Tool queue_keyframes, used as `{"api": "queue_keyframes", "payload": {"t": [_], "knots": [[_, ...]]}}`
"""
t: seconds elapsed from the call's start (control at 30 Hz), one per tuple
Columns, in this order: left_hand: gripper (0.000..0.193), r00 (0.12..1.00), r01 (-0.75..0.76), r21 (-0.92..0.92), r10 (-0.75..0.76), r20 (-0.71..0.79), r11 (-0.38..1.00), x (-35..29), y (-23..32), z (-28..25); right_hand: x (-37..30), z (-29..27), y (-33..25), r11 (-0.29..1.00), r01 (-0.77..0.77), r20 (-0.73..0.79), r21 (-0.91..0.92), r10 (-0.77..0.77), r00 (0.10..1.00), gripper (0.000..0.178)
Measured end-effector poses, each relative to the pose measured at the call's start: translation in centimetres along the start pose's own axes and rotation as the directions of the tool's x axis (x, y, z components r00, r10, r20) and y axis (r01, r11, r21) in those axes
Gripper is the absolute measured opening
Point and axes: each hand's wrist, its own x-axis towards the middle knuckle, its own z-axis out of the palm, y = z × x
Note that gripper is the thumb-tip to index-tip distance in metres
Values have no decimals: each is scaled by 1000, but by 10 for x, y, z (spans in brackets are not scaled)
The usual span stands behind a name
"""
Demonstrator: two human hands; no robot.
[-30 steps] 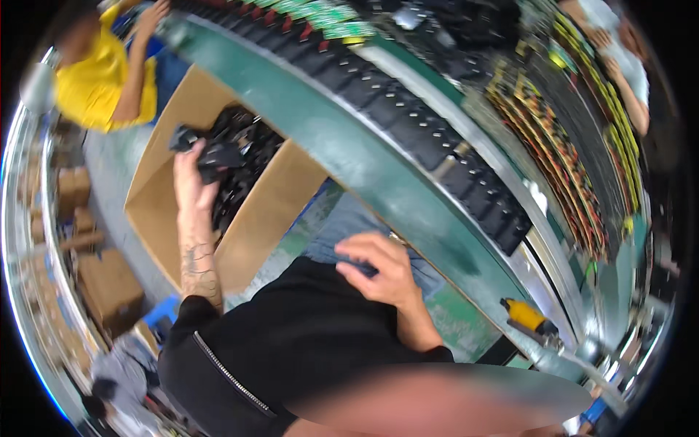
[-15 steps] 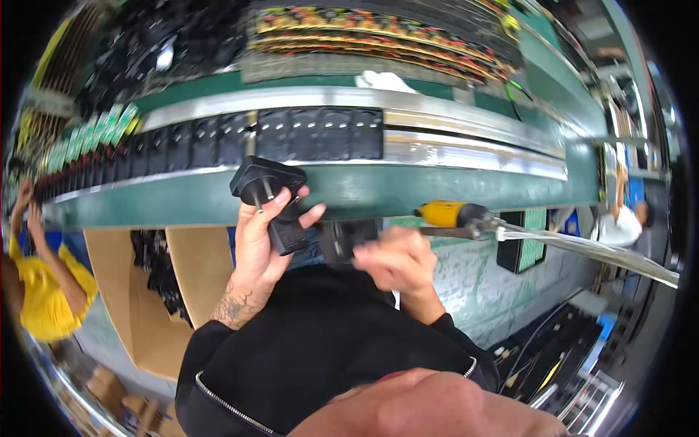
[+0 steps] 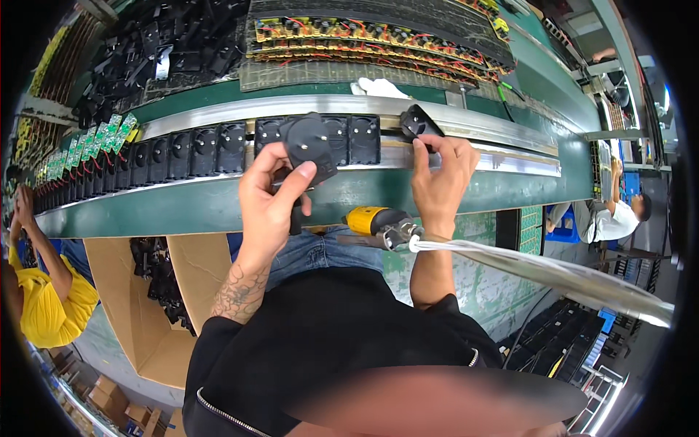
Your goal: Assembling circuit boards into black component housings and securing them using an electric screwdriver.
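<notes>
Grasping a black plug [image 3: 312, 146] is the left hand [image 3: 266, 200]. Farther right, the right hand [image 3: 440, 175] pinches a black case [image 3: 420, 121].

White cloth [image 3: 380, 88] lies on the green bench [image 3: 502, 191], a yellow-shirted person [image 3: 52, 307] far left.

Left fingers [image 3: 293, 183] and right fingers [image 3: 421, 156] bent inward, forearms [image 3: 435, 273] pointing forward

A black plug housing [image 3: 312, 140], its two metal pins showing, is held tilted at eleven o'clock; a black casing [image 3: 420, 119] is held slanted at one o'clock.
</notes>
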Motion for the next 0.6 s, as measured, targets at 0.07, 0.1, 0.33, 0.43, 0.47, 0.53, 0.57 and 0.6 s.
{"api": "queue_keyframes", "payload": {"t": [0.07, 0.1, 0.33, 0.43, 0.47, 0.53, 0.57, 0.6], "knots": [[16, 1000, -2, 9, 2, -7, 1000, 2, 0, -1, 3, 5, -2, 999, 15, 26, 50, -16, 1000, 14], [17, 1000, 2, 19, -1, -1, 1000, 3, 0, 0, 4, 7, -1, 996, 19, 47, 90, -23, 999, 13], [22, 998, 2, 124, -10, 58, 992, 4, 18, 12, 9, -6, -22, 967, -162, 271, 195, 106, 957, 21], [23, 996, -65, 209, 53, 66, 976, 12, 20, 17, 9, -5, -18, 964, -129, 224, 232, 76, 972, 24], [23, 994, -101, 251, 85, 71, 963, 16, 20, 19, 10, -4, -16, 962, -110, 199, 252, 60, 978, 26], [24, 988, -146, 316, 124, 88, 937, 23, 23, 25, 13, -5, -13, 959, -92, 176, 269, 45, 983, 27], [24, 987, -156, 340, 130, 100, 927, 27, 24, 29, 17, -8, -12, 880, -229, 264, 415, 125, 956, 27], [24, 986, -157, 340, 131, 100, 927, 32, 23, 32, 22, -11, -12, 763, -362, 359, 536, 182, 915, 28]]}}
